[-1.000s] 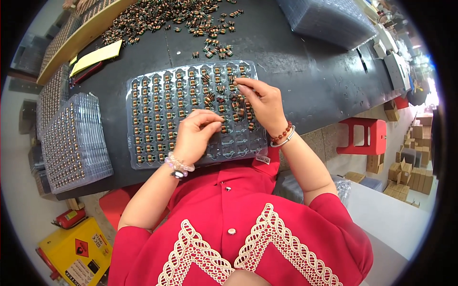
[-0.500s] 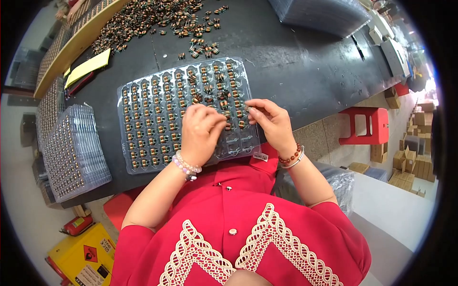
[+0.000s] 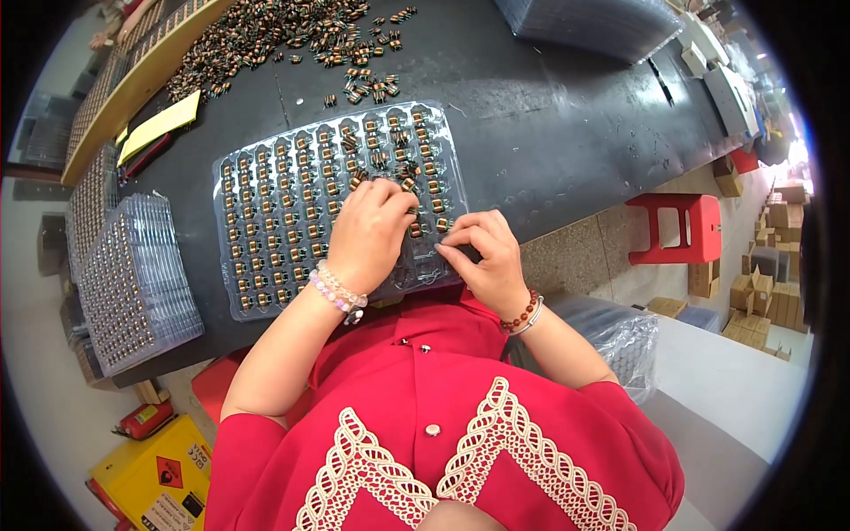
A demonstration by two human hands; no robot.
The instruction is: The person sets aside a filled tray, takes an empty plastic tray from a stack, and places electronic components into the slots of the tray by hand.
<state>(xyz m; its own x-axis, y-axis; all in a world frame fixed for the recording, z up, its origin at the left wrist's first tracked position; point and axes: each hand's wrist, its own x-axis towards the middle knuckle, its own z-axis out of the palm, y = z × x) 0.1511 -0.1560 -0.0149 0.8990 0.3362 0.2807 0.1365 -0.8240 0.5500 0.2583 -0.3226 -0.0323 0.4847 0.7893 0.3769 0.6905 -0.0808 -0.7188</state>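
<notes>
A clear plastic blister tray [image 3: 434, 276] lies on the dark table, with rows of small copper-wound coils [image 3: 266, 203] sitting in its pockets. Some loose coils [image 3: 403, 168] are heaped on top of the filled rows, right of the middle. My left hand [image 3: 367, 232] bends over this heap with its fingers curled down and pressed together; what is under the fingertips is hidden. At the tray's lower right, my right hand [image 3: 489, 261] has thumb and forefinger pinched close above the pockets. Whatever is between them is too small to name. Bare pockets show between and below the hands.
A large pile of coils [image 3: 257, 40] covers the far table. Stacked filled trays [image 3: 133, 283] stand at left, near a yellow paper pad [image 3: 161, 128]. Clear empty trays [image 3: 593, 26] are stacked at the far right. A red stool [image 3: 677, 230] stands beyond the table's right edge.
My right hand has come down and left from the tray's right edge to its lower-right pockets. My left fingers have reached further onto the loose coils. The tray appears slightly further left.
</notes>
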